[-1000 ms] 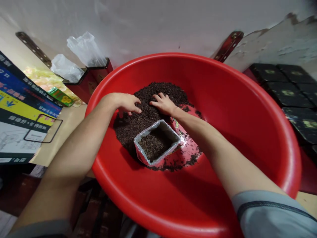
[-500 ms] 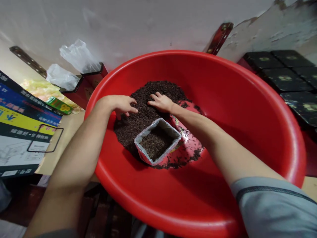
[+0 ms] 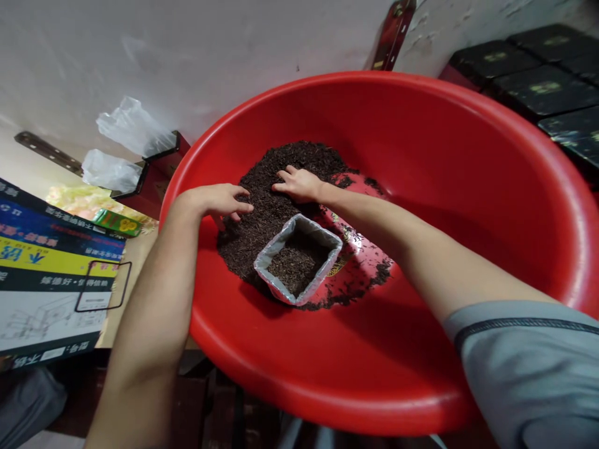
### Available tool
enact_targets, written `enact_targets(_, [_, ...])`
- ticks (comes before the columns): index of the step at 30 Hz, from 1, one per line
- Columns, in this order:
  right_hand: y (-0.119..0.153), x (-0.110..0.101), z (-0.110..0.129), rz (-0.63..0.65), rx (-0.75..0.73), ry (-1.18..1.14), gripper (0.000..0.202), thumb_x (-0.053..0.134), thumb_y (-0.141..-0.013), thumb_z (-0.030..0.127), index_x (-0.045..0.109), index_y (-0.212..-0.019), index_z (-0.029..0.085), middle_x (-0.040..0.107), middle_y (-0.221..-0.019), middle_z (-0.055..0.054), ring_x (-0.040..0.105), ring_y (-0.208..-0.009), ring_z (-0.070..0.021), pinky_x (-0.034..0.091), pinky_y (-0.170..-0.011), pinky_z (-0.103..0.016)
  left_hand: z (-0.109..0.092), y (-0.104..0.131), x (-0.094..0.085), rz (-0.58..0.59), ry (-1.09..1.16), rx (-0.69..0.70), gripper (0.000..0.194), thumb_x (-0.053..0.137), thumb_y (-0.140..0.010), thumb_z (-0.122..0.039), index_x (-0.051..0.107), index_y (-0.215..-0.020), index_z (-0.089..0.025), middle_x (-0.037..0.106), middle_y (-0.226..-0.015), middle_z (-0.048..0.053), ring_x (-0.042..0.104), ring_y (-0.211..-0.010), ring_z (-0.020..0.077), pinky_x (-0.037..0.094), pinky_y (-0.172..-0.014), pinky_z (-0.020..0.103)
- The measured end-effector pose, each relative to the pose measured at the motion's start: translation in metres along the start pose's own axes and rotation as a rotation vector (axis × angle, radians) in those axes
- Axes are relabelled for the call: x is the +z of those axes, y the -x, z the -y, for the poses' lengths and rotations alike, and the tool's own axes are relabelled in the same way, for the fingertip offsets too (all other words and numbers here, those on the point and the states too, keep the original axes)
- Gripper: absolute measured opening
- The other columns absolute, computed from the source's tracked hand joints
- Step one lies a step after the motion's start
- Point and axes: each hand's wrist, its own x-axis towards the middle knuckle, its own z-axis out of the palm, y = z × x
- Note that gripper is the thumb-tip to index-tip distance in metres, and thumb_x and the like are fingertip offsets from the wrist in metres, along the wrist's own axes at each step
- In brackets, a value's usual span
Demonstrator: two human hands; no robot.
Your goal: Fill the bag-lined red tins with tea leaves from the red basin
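A heap of dark, loose, tea-like leaves (image 3: pixel 276 181) lies in a big red plastic basin (image 3: pixel 444 156). At the heap's left side is my left hand (image 3: pixel 224 202), fingers spread and curved, some tips hidden against the leaves. My right hand (image 3: pixel 299 185) rests on the heap's upper middle, its fingers apart and touching the leaves. Neither hand visibly grips anything. Just in front of them, a box lined with clear plastic (image 3: pixel 298 259) stands slightly tilted in the basin, partly filled with the same dark leaves.
Two dark red boxes with plastic liners (image 3: pixel 112 171) stand left of the basin. A printed carton (image 3: pixel 51 268) and a small green box (image 3: pixel 116 222) are nearer on that side. Several black-lidded boxes (image 3: pixel 543 87) sit at the right. A wall (image 3: pixel 210 50) rises behind.
The camera view has turned, so the basin and surroundings sit differently in the frame. Both hands stay at the heap with only slight movement, and the lined box stays in place.
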Motion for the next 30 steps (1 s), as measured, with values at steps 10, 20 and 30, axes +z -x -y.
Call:
enact_targets(10, [0.002, 0.003, 0.000, -0.008, 0.030, -0.034, 0.044, 0.041, -0.101, 0.020, 0.057, -0.142, 0.027, 0.055, -0.137, -0.017, 0.049, -0.115, -0.0309, 0.039, -0.072, -0.032, 0.001, 0.000, 0.000, -0.014, 0.019, 0.014, 0.074, 0.057, -0.100, -0.044, 0.034, -0.165, -0.019, 0.076, -0.130, 0.015, 0.074, -0.116, 0.0266, 0.057, -0.083, 0.027])
enact_targets(20, [0.000, 0.005, -0.001, -0.017, 0.007, -0.024, 0.044, 0.039, -0.102, 0.020, 0.059, -0.140, 0.027, 0.056, -0.136, -0.019, 0.050, -0.115, -0.0324, 0.039, -0.070, -0.032, 0.004, -0.003, 0.002, 0.014, 0.045, 0.005, 0.069, 0.053, -0.103, -0.042, 0.032, -0.166, -0.022, 0.067, -0.144, 0.015, 0.073, -0.119, 0.0253, 0.060, -0.082, 0.027])
enact_targets(30, [0.003, -0.045, -0.004, -0.021, 0.037, -0.002, 0.046, 0.047, -0.096, 0.015, 0.059, -0.139, 0.024, 0.056, -0.138, -0.018, 0.051, -0.114, -0.0306, 0.038, -0.072, -0.031, 0.006, 0.001, 0.004, -0.030, 0.105, -0.038, 0.068, 0.058, -0.103, -0.040, 0.034, -0.166, -0.027, 0.060, -0.153, 0.013, 0.073, -0.117, 0.0242, 0.062, -0.085, 0.025])
